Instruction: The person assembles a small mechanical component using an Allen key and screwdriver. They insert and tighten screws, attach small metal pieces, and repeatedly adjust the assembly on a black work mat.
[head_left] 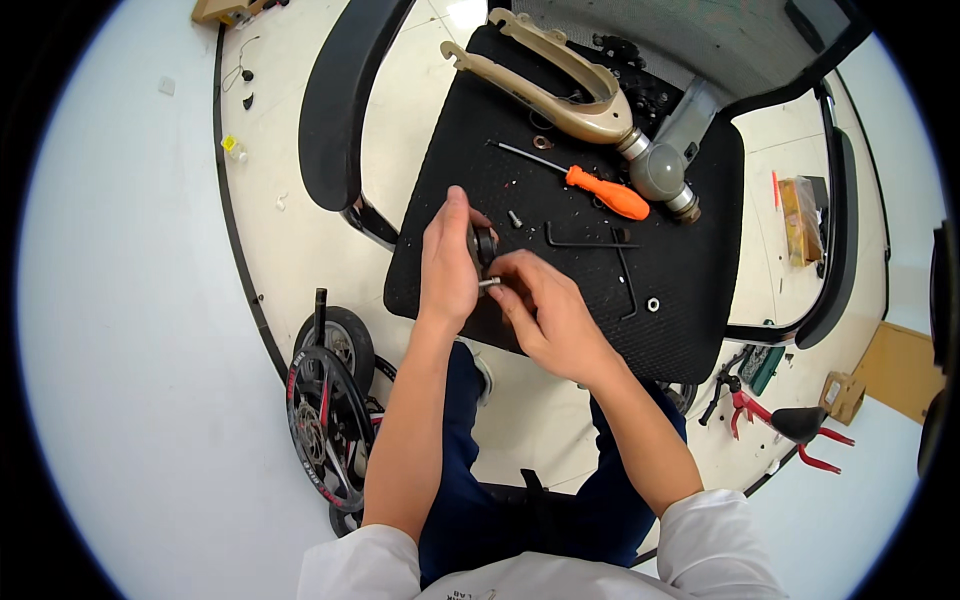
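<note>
My left hand [449, 262] is closed around a dark part with a round black end [486, 245], mostly hidden by the palm and fingers. Against it, the thumb and fingers of my right hand [543, 303] pinch a small silver bolt [490, 282]. Both hands are over the front left of a black chair seat [440, 270]. Just beyond them lies a short silver screw [515, 219]. To the right are two black hex keys, one [580, 244] crossing the other [627, 278], and a silver nut [653, 304]. An orange-handled screwdriver [608, 193] rests farther back.
A beige bicycle fork [590, 118] lies across the rear of the seat. Black armrests [335, 100] flank it. On the floor stand a small wheel [325, 430] at left, a red frame part with a black saddle [798, 424] at right, and cardboard boxes [843, 396].
</note>
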